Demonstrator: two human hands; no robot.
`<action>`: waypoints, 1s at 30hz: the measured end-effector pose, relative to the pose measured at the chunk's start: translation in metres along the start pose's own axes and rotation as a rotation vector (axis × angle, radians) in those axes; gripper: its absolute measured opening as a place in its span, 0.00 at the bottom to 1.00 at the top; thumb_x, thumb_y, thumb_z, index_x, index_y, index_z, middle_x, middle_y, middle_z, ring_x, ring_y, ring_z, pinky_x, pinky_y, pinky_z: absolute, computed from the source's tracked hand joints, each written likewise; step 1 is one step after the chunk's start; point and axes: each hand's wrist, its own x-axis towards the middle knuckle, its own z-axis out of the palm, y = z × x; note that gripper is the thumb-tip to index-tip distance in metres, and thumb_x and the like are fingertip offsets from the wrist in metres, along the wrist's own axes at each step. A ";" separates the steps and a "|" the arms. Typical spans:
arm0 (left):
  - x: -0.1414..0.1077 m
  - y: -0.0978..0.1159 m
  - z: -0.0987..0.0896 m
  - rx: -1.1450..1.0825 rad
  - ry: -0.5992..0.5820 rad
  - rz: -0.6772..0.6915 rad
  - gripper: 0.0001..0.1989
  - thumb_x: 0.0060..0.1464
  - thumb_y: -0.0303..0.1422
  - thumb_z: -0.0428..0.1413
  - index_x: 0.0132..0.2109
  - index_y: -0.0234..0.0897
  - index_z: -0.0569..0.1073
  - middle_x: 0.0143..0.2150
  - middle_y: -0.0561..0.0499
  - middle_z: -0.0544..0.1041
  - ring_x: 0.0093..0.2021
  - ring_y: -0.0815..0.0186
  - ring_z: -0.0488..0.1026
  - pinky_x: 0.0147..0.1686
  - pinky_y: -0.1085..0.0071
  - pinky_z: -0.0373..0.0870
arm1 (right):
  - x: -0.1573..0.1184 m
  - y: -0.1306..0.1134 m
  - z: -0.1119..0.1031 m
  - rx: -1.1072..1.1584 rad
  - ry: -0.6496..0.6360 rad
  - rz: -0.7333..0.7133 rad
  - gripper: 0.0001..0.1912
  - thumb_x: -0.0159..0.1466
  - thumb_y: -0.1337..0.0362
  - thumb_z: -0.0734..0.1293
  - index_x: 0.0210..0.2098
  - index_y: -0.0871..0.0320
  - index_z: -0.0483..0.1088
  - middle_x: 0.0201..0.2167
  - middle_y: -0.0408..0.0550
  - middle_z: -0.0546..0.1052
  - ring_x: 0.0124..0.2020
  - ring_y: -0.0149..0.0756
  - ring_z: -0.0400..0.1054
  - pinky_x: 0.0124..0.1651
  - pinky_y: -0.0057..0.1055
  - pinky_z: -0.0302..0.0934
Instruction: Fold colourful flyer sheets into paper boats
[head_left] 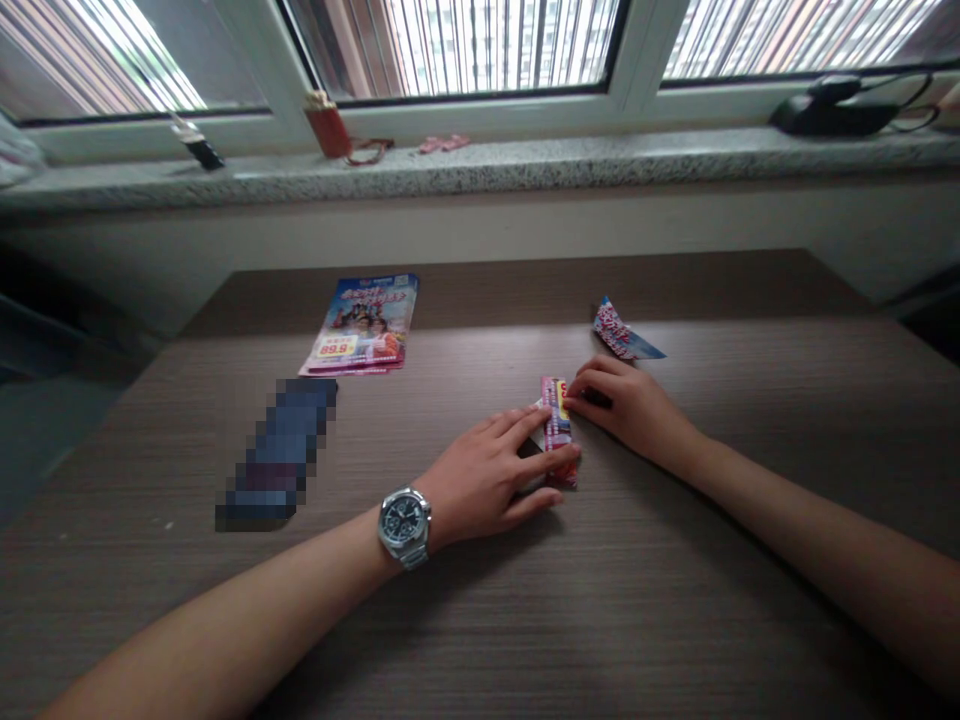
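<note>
A folded leaflet (558,420), pink and purple with a patch of yellow, lies on the wooden table (450,620). My left hand (495,470) rests across it with fingers stretched out and apart, fingertips touching the paper. A silver watch sits on that wrist. At the leaflet's upper right edge, the thumb and fingertips of my right hand (622,405) are pinched together on the paper. Just beyond this hand is a small folded paper piece (621,338) in blue, white and red, partly standing up. Part of the leaflet is hidden under my left fingers.
Several printed leaflets (367,320) are stacked at the back left. In front of them lies a dark blurred-out object (281,455). Along the stone windowsill (570,165) are a red case (328,128), a small black-and-white item (199,143) and a black device with a cable (836,110).
</note>
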 end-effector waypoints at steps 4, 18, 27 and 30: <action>0.001 -0.002 0.002 -0.031 0.013 -0.020 0.27 0.68 0.47 0.48 0.68 0.42 0.61 0.71 0.40 0.60 0.71 0.52 0.58 0.67 0.52 0.60 | -0.005 -0.003 -0.001 0.008 -0.014 -0.022 0.04 0.66 0.66 0.70 0.34 0.58 0.73 0.35 0.49 0.74 0.37 0.39 0.69 0.40 0.35 0.65; 0.002 -0.005 0.007 -0.025 0.067 -0.027 0.26 0.69 0.41 0.48 0.68 0.34 0.61 0.69 0.42 0.65 0.70 0.58 0.60 0.69 0.59 0.60 | -0.023 -0.021 -0.005 0.058 -0.094 -0.038 0.04 0.66 0.65 0.70 0.34 0.56 0.73 0.35 0.50 0.76 0.38 0.40 0.70 0.41 0.36 0.66; 0.002 -0.005 0.007 -0.019 0.063 -0.035 0.25 0.69 0.40 0.49 0.68 0.35 0.63 0.69 0.42 0.65 0.70 0.58 0.61 0.68 0.58 0.62 | -0.036 -0.031 -0.006 0.077 -0.129 -0.054 0.03 0.67 0.64 0.69 0.35 0.55 0.73 0.37 0.50 0.76 0.40 0.42 0.70 0.44 0.37 0.65; 0.002 -0.006 0.008 -0.012 0.065 -0.031 0.24 0.69 0.38 0.49 0.68 0.34 0.62 0.69 0.42 0.64 0.70 0.58 0.60 0.69 0.59 0.61 | -0.041 -0.034 -0.006 0.080 -0.150 -0.068 0.03 0.67 0.63 0.69 0.36 0.55 0.73 0.37 0.50 0.76 0.41 0.41 0.69 0.44 0.37 0.65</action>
